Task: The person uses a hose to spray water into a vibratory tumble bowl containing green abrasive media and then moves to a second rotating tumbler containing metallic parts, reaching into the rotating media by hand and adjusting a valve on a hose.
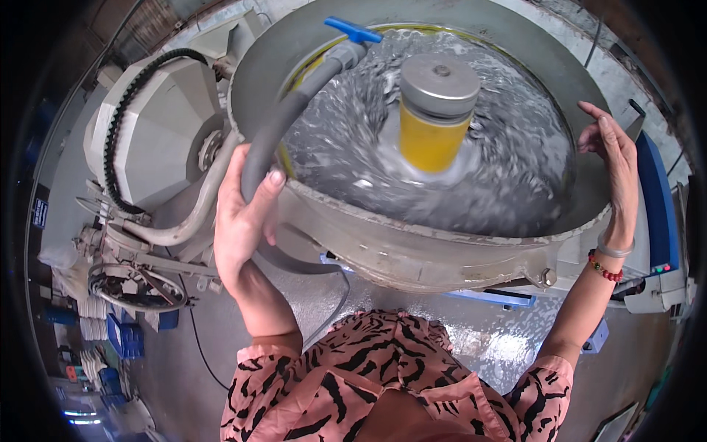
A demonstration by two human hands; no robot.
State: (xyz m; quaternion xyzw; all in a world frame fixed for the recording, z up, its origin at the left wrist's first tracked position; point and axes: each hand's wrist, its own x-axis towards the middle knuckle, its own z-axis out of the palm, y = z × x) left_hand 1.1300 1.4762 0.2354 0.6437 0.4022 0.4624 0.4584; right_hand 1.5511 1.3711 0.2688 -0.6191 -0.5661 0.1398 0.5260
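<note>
A grey hose (283,121) runs up through my left hand (243,202), which is closed around it at the left of the tub's rim. At the hose's upper end, a grey fitting carries a blue valve handle (353,30) over the tub. My right hand (613,151) is at the right side of the round grey tub (412,254), its fingers apart and holding nothing; whether it touches the wall I cannot tell. Inside, grey wet material (346,147) looks blurred as if swirling around a yellow column (434,136) with a round metal cap (440,77).
To the left stands a faceted grey drum (158,121) with a black toothed band, and a handwheel (138,287) below it. Blue bins (125,335) are at lower left. A curved blue panel (658,199) stands right of the tub. The floor (479,342) looks wet and shiny.
</note>
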